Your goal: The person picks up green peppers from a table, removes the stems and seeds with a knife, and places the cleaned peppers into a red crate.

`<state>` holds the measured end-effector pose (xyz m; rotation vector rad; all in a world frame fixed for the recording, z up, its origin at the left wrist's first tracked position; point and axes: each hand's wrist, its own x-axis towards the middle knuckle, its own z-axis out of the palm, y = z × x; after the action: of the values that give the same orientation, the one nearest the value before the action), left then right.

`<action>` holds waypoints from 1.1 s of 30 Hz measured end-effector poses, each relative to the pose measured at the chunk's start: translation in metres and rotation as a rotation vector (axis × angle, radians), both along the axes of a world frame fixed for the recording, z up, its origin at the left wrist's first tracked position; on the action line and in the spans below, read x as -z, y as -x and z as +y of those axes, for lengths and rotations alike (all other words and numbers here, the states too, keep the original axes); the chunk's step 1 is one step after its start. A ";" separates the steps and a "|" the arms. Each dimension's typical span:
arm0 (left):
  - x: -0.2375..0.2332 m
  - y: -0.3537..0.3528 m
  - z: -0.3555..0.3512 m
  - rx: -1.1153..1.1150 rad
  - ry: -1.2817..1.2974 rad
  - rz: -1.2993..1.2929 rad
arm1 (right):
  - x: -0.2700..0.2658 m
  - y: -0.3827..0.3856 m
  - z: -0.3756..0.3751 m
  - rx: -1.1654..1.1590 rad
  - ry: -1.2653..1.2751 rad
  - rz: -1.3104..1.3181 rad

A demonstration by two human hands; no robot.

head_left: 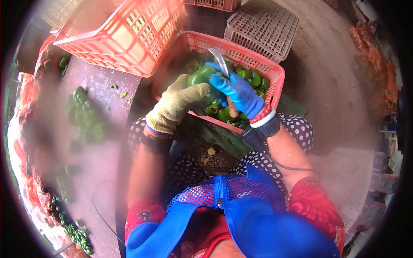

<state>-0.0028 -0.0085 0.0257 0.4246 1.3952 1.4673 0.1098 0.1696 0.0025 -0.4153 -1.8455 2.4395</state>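
Head view: over the pink crate (278, 81), the left hand (174, 103) has its fingers clamped round a green bell pepper (200, 76); the right hand's (241, 92) fingers grip a curved knife (220, 60). Probably light, firm, slick: best cupped by its sides.

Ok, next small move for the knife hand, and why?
Probably tilt the curved metal blade toward the glossy green pepper: the blue-gloved right hand has the brown wooden handle, blade pointing up past the pepper, while the yellow-gloved left hand cups the pepper beside it.
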 end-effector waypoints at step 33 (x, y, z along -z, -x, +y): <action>-0.024 0.015 -0.004 -0.131 -0.006 0.183 | 0.043 -0.006 0.003 0.086 -0.426 0.173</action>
<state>-0.0174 -0.0130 0.0492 0.4893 1.5887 1.5697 0.1157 0.1724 -0.0405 -0.2393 -2.1380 1.8855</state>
